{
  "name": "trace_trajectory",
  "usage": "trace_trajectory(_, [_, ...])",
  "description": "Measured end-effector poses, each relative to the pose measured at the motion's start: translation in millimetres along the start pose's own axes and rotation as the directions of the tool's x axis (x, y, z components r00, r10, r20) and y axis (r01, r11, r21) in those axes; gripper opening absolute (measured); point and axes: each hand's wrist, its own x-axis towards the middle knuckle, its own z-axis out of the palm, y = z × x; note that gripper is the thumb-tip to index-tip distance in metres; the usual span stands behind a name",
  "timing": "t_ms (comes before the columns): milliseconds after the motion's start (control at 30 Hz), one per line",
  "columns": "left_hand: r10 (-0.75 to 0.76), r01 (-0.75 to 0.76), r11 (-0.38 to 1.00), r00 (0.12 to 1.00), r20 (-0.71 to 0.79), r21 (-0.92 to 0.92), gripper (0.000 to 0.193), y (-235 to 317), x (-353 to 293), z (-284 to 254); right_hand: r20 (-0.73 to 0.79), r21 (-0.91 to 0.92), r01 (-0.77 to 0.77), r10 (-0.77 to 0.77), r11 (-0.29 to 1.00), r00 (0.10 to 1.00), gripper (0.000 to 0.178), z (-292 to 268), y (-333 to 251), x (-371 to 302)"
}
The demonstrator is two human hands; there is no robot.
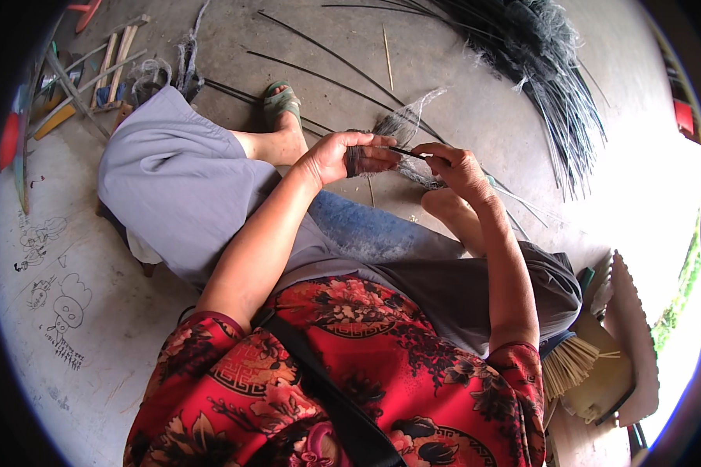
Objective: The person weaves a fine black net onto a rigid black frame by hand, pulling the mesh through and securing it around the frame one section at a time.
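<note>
My left hand (331, 159) is turned partly palm up in front of my lap. Dark mesh-like strands (356, 163) lie across its fingers, which close loosely on them. Between my hands runs a thin black rod (407, 152), its left end at the fingertips of my left hand. My right hand (461, 173) pinches the rod's other end between thumb and fingers. Below the rod hangs a wisp of grey netting (419, 173); whether it joins the strands in my left hand, I cannot tell.
Long black rods (327, 74) lie on the concrete floor beyond my hands. A large bundle of dark rods with tangled netting (537, 54) lies at far right. Wooden pieces and tools (78, 86) are at far left. Pale sticks (572, 366) stand beside my right hip.
</note>
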Motion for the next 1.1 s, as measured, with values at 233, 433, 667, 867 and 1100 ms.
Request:
trace_trajectory(233, [-0.046, 0.045, 0.998, 0.998, 0.042, 0.032, 0.055, -7.4, 3.9, 0.0, 0.01, -0.053, 0.065, -0.064, 0.996, 0.998, 0.025, 2.4, -7.3, -2.7])
trace_trajectory(433, [-0.034, 0.034, 0.999, 0.999, -0.017, -0.002, 0.055, -10.7, 3.2, 0.4, -0.028, -0.062, 0.071, -0.073, 0.996, 0.997, 0.02, 8.4, -16.5, -5.0])
trace_trajectory(667, [-0.062, 0.062, 0.997, 0.998, 0.001, 0.056, 0.058, -19.9, 2.2, 4.7, -0.054, -0.135, 0.121, -0.129, 0.983, 0.99, 0.022, 10.8, 22.4, -0.9])
trace_trajectory(867, [-0.069, 0.064, 0.988, 0.997, -0.029, -0.141, 0.056, -35.1, 4.2, -0.3, 0.074, 0.078, 0.116, -0.122, 0.99, 0.99, 0.024, 9.1, 19.8, -1.7])
trace_trajectory(1100, [-0.067, 0.066, 0.998, 0.995, -0.071, -0.004, 0.055, -25.0, 3.1, 1.7, 0.07, 0.258, 0.167, -0.191, 0.952, 0.979, 0.027, 27.0, -15.8, -6.5])
